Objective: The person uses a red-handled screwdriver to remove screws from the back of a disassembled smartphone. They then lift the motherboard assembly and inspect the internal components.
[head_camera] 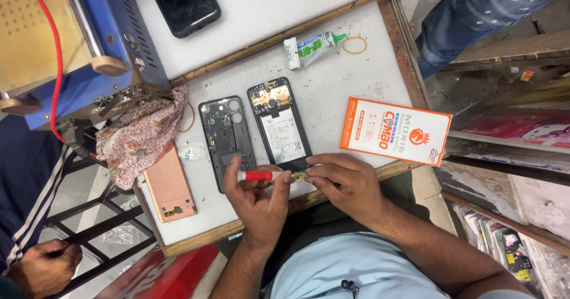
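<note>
- While the left hand pinches a red-handled screwdriver between thumb and fingers, its tip meets a small greenish part at the near edge of the surface.
- That part sits in the pinched fingertips of the right hand, just below the opened phone, whose battery and board are exposed.
- Both grips are pressed together: the left on the screwdriver, the right on the small part.
- A slip of the screwdriver tip looks like the main risk; the part is tiny and held over the edge, so it could drop into the lap or onto the floor.
- Pressing too hard might bend or scratch the part, since only fingertips brace it.
- Beside the opened phone lies a dark inner frame, and left of that a copper-coloured back cover close to the edge, where an elbow could knock it off.
- An orange and white box lies shut to the right; its contents cannot be seen.
- A glue tube and a rubber band lie at the far side, a patterned cloth at the left.
- Another person's hand shows low left, well apart.
</note>
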